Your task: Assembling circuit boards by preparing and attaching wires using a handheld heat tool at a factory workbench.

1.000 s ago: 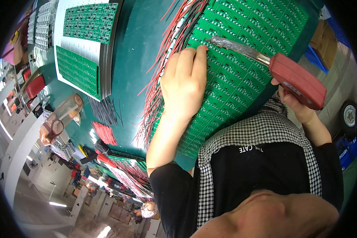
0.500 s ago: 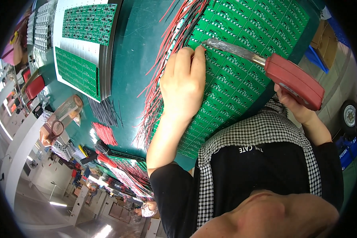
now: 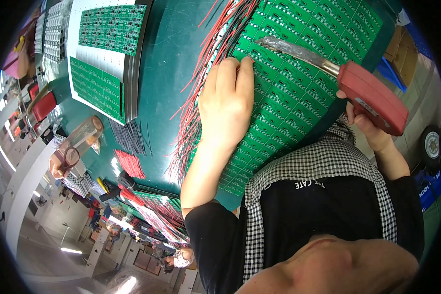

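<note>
My right hand (image 3: 370, 128) is closed around the handle of a red soldering gun (image 3: 372, 98). Its long, foil-wrapped tip (image 3: 291, 49) points left, over the sheets of green circuit boards (image 3: 294, 105). My left hand (image 3: 228, 100) rests palm down across the left edge of the boards, its fingers bent together. A bit of red wire (image 3: 251, 60) shows at its fingertips, though most of the pinch is hidden. Red and black wires (image 3: 215, 59) hang off that edge in a dense row, running beneath my left hand and wrist.
On the green table (image 3: 169, 63), a white stack (image 3: 131, 88) carries more circuit boards. Below it lie bundles of black wires (image 3: 127, 137) and red wires (image 3: 129, 164). A clear plastic container (image 3: 85, 132) stands farther left. More wired boards (image 3: 157, 210) lie beside my left elbow.
My right hand has drawn the soldering gun back to the right, and its tip has lifted away from my left fingertips. My left hand stays in place.
</note>
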A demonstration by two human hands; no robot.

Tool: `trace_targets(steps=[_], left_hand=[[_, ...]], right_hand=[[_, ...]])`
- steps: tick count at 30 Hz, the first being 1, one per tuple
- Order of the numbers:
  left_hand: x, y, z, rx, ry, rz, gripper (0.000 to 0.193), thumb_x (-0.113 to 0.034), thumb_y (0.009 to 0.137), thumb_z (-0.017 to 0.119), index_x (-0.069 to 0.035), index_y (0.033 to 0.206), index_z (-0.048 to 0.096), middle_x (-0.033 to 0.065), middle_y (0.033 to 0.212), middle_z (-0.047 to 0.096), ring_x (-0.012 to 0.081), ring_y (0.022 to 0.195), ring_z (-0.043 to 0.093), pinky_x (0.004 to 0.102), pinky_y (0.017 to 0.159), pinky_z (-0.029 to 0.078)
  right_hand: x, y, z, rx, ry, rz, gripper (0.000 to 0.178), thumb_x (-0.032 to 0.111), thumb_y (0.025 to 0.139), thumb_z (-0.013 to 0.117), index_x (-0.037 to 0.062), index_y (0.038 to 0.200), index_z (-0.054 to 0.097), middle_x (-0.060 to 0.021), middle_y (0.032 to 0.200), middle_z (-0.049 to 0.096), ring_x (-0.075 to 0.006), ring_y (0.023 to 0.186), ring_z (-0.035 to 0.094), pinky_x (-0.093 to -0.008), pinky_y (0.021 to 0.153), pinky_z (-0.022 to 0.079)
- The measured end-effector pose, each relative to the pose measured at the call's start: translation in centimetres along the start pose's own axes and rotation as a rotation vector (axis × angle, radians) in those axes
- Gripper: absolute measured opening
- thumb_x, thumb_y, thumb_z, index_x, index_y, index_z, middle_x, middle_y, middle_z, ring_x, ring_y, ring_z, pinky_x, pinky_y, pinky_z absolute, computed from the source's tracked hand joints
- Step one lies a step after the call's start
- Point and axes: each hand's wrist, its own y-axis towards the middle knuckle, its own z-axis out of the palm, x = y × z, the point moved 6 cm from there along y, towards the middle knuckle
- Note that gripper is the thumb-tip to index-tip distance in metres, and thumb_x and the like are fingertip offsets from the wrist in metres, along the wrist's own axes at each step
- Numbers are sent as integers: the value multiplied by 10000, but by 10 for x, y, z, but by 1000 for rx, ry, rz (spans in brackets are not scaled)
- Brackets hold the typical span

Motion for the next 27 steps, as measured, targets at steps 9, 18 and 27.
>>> trace_targets(steps=[9,18,27], left_hand=[[0,-2,-2,-3,41,10,259,-39,640,548,-3,896,567,74,796,502,189,667,516,270,539,448],[1,-9,-5,-39,37,32,246,-39,653,553,-3,896,566,79,810,513,196,668,517,277,545,450],[-2,-6,-5,-12,0,14,245,-38,655,555,-4,897,566,75,802,503,193,673,516,276,548,449]], right_hand=[[-1,3,3,-41,73,-21,467,74,741,625,-11,1163,444,4,797,506,-61,699,441,-192,642,373],[8,11,14,-67,59,-37,500,37,703,650,-10,1159,451,-8,832,516,-67,720,456,-212,641,390],[7,3,9,21,-21,-42,370,123,787,573,2,1128,492,27,730,426,-70,661,381,-209,607,334]])
